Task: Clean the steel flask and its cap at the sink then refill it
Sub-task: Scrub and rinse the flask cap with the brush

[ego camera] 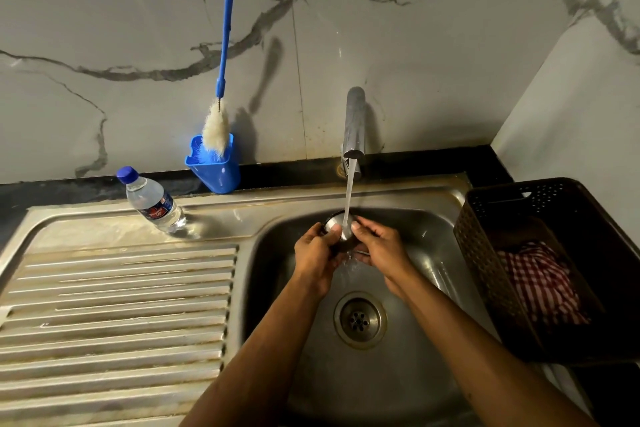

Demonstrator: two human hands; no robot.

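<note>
Rinsing steel cap (341,226) under tap stream; left hand (317,253) and right hand (379,248) both grip rim; wet, slippery, light.

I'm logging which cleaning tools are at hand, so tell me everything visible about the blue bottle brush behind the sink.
The bottle brush has a long, slim blue plastic handle, a short twisted-wire neck and a fluffy off-white bristle head. It stands nearly upright, head down, in a blue plastic holder on the dark ledge behind the drainboard, left of the tap. Its handle top leans against the marbled wall. No hand touches it.
</note>
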